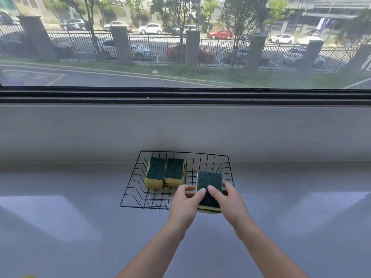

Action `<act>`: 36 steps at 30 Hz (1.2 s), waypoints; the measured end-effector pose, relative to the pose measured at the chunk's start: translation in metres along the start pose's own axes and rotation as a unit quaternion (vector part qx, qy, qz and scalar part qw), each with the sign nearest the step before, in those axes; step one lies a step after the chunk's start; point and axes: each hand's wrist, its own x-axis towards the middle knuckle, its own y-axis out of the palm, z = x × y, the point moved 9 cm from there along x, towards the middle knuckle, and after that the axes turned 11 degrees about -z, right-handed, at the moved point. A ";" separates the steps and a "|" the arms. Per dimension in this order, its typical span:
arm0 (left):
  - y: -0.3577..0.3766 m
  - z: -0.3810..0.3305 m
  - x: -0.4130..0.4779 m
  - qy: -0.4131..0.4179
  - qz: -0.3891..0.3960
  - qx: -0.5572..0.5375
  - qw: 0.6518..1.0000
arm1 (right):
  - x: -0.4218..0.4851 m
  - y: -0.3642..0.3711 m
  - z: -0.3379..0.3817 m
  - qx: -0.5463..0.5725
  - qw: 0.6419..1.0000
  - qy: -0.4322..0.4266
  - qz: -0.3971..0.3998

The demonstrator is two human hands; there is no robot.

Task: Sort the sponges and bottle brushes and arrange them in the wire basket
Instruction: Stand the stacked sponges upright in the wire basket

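L hand (185, 205), R hand (230, 203) pinch sponge (209, 182) over wire basket (180, 151) front edge.
Green face up, prob. matching 2 sponges (155, 172) at left.

Here's how it's laid out on my feed: the basket (210, 163) sits on the counter (80, 217), close to the wall below the window (180, 47). Two sponges lie in its left half, side by side and touching. The left sponge (155, 172) is near the left wall and the middle sponge (174, 171) is just right of it. A third sponge (209, 183) is over the basket's right front part, tilted, with its near end poking out past the front rim. The left hand (185, 205) holds it from the left and the right hand (230, 203) from the right. Both reach in from in front of the basket.
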 end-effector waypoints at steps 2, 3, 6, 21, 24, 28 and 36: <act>0.007 -0.001 0.014 -0.012 -0.015 -0.007 1.000 | 0.020 0.006 -0.001 0.014 1.000 0.019 0.000; 0.011 0.000 0.022 -0.020 -0.018 -0.016 0.999 | 0.031 0.010 -0.002 0.020 0.999 0.028 0.003; 0.021 0.006 0.048 -0.049 -0.019 -0.036 0.998 | 0.064 0.024 -0.006 0.037 0.998 0.055 0.017; 0.051 0.035 0.101 -0.044 -0.112 0.039 0.992 | 0.143 0.071 -0.032 -0.014 0.996 0.022 -0.088; 0.054 0.039 0.101 -0.046 -0.090 0.082 0.991 | 0.147 0.076 -0.035 -0.043 0.992 0.011 -0.115; 0.045 0.044 0.097 -0.042 -0.067 0.116 0.990 | 0.150 0.090 -0.042 -0.052 0.994 0.014 -0.096; 0.025 0.033 0.096 0.047 -0.054 0.299 0.952 | 0.144 0.091 -0.044 -0.064 0.996 0.023 -0.063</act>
